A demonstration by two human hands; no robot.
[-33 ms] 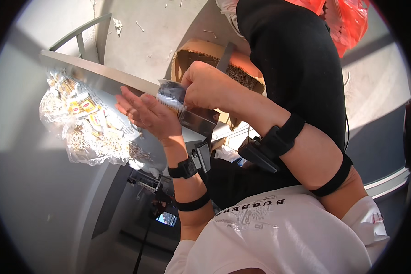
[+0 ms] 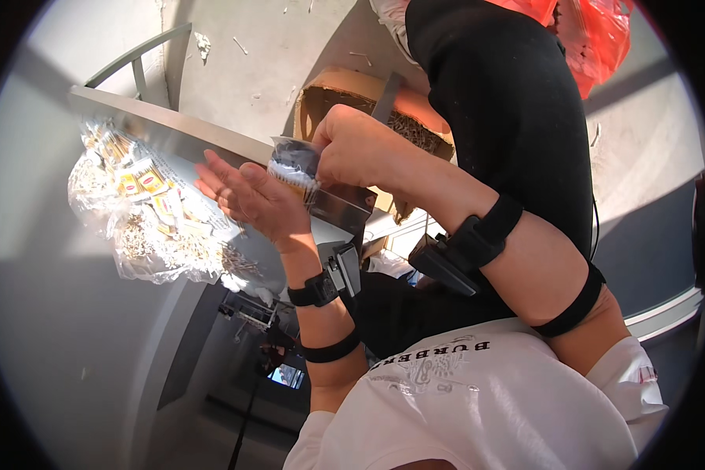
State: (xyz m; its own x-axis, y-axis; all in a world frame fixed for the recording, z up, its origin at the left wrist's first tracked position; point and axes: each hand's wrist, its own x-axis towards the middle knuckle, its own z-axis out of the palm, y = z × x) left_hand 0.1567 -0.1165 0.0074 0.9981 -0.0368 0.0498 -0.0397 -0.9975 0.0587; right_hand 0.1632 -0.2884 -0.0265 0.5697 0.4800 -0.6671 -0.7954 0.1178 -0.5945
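Observation:
My right hand [image 2: 358, 146] is closed in a pinch on the edge of a small clear plastic bag of cotton swabs [image 2: 294, 168]. White tips and brownish sticks show through the film. Close beside the bag, on its left, my left hand [image 2: 254, 202] is turned palm up with its fingers stretched out. Its thumb side lies next to the bag; whether they touch, I cannot tell.
A table [image 2: 172, 117] with a raised metal edge stands at left. On it lies a large clear plastic sheet [image 2: 188, 254] with loose swabs and several orange-and-white packets [image 2: 142, 180]. Beyond my right hand is a cardboard box [image 2: 337, 80] holding swabs. Red plastic bags [image 2: 599, 43] lie far right.
The fingers of my left hand have shifted very slightly left. My right hand and the bag stay almost where they were.

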